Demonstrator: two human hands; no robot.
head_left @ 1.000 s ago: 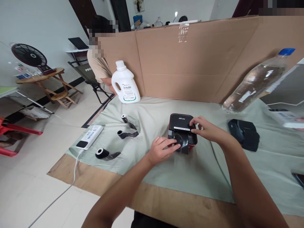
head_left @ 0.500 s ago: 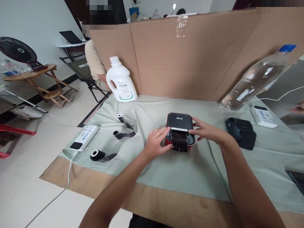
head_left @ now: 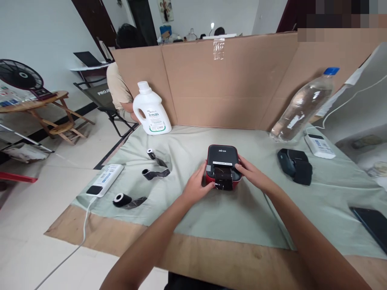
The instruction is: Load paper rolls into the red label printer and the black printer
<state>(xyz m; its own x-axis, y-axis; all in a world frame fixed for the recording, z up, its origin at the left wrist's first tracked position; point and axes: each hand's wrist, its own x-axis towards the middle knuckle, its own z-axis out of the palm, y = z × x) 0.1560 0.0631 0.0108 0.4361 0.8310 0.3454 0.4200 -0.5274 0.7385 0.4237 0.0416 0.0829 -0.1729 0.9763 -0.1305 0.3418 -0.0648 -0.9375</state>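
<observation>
A small black and red label printer (head_left: 223, 158) sits in the middle of the green cloth (head_left: 236, 205), its lid down and a dark strip of film (head_left: 223, 180) hanging out of its front slot. My left hand (head_left: 195, 187) cups the printer's left side, fingers curled against it. My right hand (head_left: 251, 174) grips its right side the same way. Three black film rolls lie to the left: one roll (head_left: 122, 199) near the table's front, another roll (head_left: 155, 174) behind it and a third roll (head_left: 152, 155) farther back.
A white power strip (head_left: 105, 179) lies at the cloth's left edge. A white detergent jug (head_left: 150, 109) and a clear water bottle (head_left: 300, 108) stand against the cardboard screen (head_left: 229, 80). A black device (head_left: 294, 165), a white adapter (head_left: 319, 146) and a phone (head_left: 372, 222) lie right. A person sits behind the screen.
My left hand left the film strip at the printer's front and moved to its left side. My right hand slid from the lid down to the right side. The lid is now shut.
</observation>
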